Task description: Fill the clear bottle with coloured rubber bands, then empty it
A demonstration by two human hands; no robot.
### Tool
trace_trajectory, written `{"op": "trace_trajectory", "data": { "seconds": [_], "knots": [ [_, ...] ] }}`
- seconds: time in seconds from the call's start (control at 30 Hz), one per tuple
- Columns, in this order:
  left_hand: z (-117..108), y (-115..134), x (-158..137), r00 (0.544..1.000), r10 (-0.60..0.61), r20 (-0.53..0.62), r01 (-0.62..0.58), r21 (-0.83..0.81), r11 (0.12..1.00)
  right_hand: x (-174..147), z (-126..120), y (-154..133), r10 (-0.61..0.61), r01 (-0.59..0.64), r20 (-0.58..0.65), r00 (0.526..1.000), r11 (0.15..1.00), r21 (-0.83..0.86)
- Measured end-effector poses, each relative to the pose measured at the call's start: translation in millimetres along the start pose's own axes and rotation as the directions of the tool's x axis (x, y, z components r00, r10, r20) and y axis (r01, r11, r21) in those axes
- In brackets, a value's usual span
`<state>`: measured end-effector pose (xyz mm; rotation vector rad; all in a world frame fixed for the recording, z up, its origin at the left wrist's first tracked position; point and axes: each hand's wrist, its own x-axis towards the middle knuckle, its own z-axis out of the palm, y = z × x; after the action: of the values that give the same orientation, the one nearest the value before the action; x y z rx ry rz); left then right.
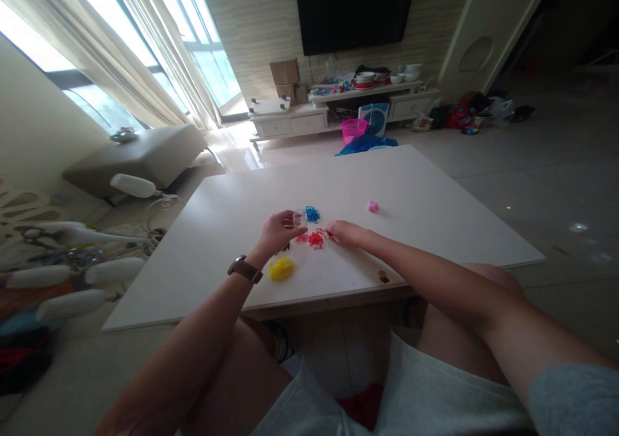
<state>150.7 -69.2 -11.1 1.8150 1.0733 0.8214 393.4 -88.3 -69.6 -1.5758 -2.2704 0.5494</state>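
Observation:
My left hand (280, 229), wearing a watch, is closed around a small clear cup (300, 217) held just over the white table. My right hand (345, 232) is closed in a pinch, with small red pieces at its fingertips. Between my hands lies a heap of thin red pieces (316, 240), perhaps small bands. Just beyond it sits a blue heap (312, 214) of similar pieces. A yellow heap (281, 269) rests nearer to me, below my left hand. Something pink (265, 220) is partly hidden behind that hand, and small black pieces (286, 247) show under it.
On the white table (416, 197), a pink ball-like bundle (373, 206) lies to the far right. A small yellow-and-black item (383, 276) is near the front edge, by my right forearm. Past the table stand a pink basket (353, 129) and a low TV cabinet (309, 124).

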Motion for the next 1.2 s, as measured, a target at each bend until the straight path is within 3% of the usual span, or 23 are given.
{"op": "trace_trajectory", "data": {
  "seconds": [0.13, 0.27, 0.37, 0.47, 0.83, 1.2],
  "knots": [
    [-0.9, 0.5, -0.8, 0.999, 0.037, 0.009, -0.038, 0.113, 0.993, 1.6, -21.7, -11.5, 0.036, -0.035, -0.017, 0.999, 0.997, 0.062],
    [1.3, 3.3, -4.3, 0.994, 0.076, 0.079, -0.091, 0.218, 0.972, 0.9, -49.3, -27.6, 0.047, -0.011, -0.171, 0.984, 0.979, 0.205],
    [6.0, 5.5, -6.4, 0.99, 0.093, 0.107, -0.115, 0.226, 0.967, -4.5, -55.6, -41.8, 0.049, 0.109, -0.301, 0.952, 0.867, 0.487],
    [12.3, 8.5, -7.3, 0.985, 0.112, 0.134, -0.135, 0.169, 0.976, -11.9, -51.4, -54.6, 0.048, 0.181, -0.351, 0.935, 0.786, 0.591],
    [18.1, 9.1, -8.0, 0.96, 0.108, 0.257, -0.134, 0.086, 0.987, -22.2, -41.2, -68.1, -0.147, 0.335, -0.468, 0.872, 0.875, 0.35],
    [15.6, 11.1, -8.9, 0.966, 0.101, 0.238, -0.112, 0.033, 0.993, -23.2, -41.8, -66.0, -0.149, 0.314, -0.465, 0.873, 0.901, 0.301]
  ]
}}
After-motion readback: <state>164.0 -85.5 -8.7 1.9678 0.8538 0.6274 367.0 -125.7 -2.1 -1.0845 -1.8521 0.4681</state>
